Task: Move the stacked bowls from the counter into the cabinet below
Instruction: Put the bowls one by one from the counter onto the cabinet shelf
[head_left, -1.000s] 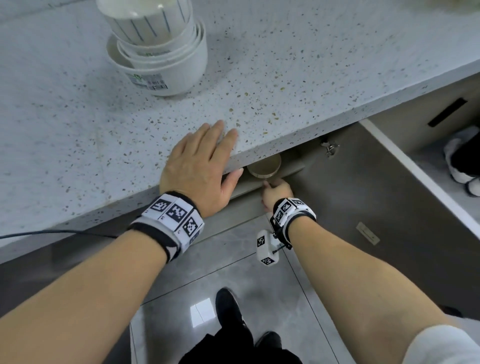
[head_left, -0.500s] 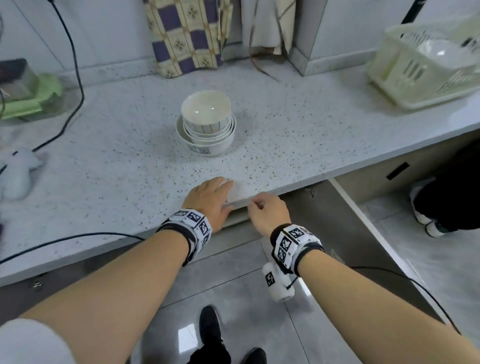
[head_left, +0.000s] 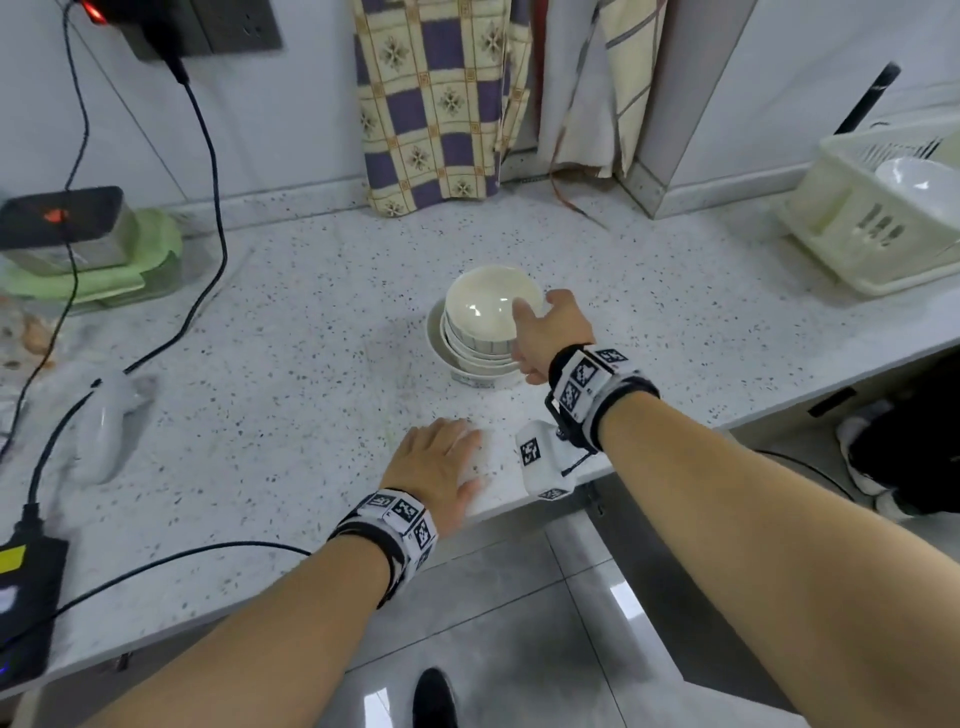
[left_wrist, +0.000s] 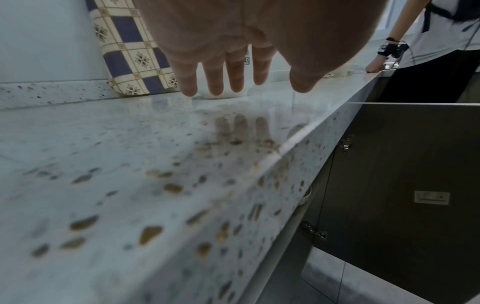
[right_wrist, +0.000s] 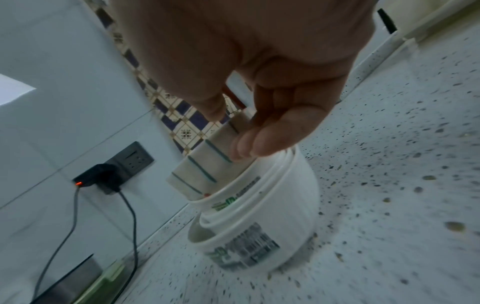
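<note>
Standing near the middle of the speckled table (head_left: 291, 332), the stack of bowls (head_left: 480, 332) has its top bowl (right_wrist: 205, 164) pinched at the rim by the right hand (head_left: 550, 332), thumb inside and fingers curled against the striped outer wall. The left hand (head_left: 439, 467) lies flat with fingers straight near the table's front edge, holding nothing. Below that edge the dark cabinet door (left_wrist: 405, 185) stands swung open.

Left hand (head_left: 440, 466) flat, fingers straight — right hand (head_left: 551, 332) pinching, thumb over fingers.
</note>
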